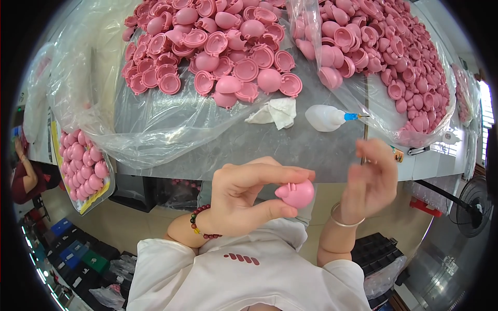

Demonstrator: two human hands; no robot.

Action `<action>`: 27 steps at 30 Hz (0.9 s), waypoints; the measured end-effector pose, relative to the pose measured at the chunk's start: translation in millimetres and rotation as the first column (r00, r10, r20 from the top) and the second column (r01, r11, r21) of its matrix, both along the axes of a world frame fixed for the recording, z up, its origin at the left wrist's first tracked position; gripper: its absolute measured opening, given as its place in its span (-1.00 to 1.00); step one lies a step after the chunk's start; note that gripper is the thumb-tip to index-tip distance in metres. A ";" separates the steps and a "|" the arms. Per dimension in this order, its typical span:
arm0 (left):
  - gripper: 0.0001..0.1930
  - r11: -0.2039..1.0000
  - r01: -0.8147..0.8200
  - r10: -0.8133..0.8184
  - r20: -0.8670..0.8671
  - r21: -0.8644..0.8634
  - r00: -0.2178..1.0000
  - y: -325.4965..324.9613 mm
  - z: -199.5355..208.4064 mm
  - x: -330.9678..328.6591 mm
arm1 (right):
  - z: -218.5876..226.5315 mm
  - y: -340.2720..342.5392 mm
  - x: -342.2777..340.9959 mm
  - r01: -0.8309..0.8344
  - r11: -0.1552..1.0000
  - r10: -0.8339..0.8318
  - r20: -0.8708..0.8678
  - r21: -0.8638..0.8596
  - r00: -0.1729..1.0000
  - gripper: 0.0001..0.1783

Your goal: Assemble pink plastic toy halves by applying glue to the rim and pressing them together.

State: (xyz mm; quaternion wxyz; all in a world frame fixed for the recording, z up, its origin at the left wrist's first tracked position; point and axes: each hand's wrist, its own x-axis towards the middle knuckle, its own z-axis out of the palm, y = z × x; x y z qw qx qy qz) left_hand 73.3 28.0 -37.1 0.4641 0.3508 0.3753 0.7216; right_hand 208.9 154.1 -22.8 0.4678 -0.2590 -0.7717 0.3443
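Note:
My left hand (pixel 241 192) pinches a rounded pink plastic shell (pixel 299 195) with small tabs between thumb and fingers, in front of the table's near edge. A little to the right and apart from it, my right hand (pixel 371 179) is raised with its fingers smeared by motion, so whether it holds anything is unclear. Beyond that hand, a whitish squeeze bottle (pixel 324 118) with a blue needle tip lies on the grey table (pixel 218 150). Left of the bottle is a crumpled white cloth (pixel 275 113). Loose pink half shells (pixel 228 84) are heaped farther back.
Clear plastic sheeting (pixel 140 147) drapes across the table's left side. A plastic bag of pink shells (pixel 394 67) fills the back right. At left stands a tray of closed pink pieces (pixel 83 163). A stapler (pixel 418 151) and a fan (pixel 473 207) are at right. Another person (pixel 28 176) is far left.

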 end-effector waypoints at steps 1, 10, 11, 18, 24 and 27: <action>-0.54 0.999 -0.003 0.000 0.075 0.038 0.997 -0.2 -1.0 0.2 | -1.4 2.5 -6.8 -0.031 0.995 0.029 -0.031 -0.092 0.999 -0.59; -0.45 0.957 0.284 -0.191 0.594 -0.066 0.781 -0.7 4.7 -5.4 | -16.5 9.6 -28.0 -0.014 0.996 0.030 0.185 -0.085 0.982 -0.69; -0.45 0.957 0.282 -0.188 0.591 -0.069 0.784 -0.2 3.6 -4.4 | -14.0 9.2 -25.3 -0.016 0.996 0.032 0.181 -0.087 0.983 -0.69; -0.45 0.900 0.400 -0.393 0.722 0.174 0.570 0.4 -10.4 1.2 | -6.7 4.4 -11.6 -0.157 0.910 0.163 -0.016 -0.384 0.986 -0.69; -0.44 0.904 0.404 -0.359 0.759 0.137 0.544 3.3 1.9 0.6 | -5.6 6.7 -10.0 -0.172 0.905 0.191 0.009 -0.388 0.982 -0.69; -0.42 0.910 0.407 -0.324 0.748 0.079 0.579 -1.4 4.4 -0.1 | -6.0 4.6 -12.2 -0.180 0.894 0.198 0.000 -0.411 0.980 -0.70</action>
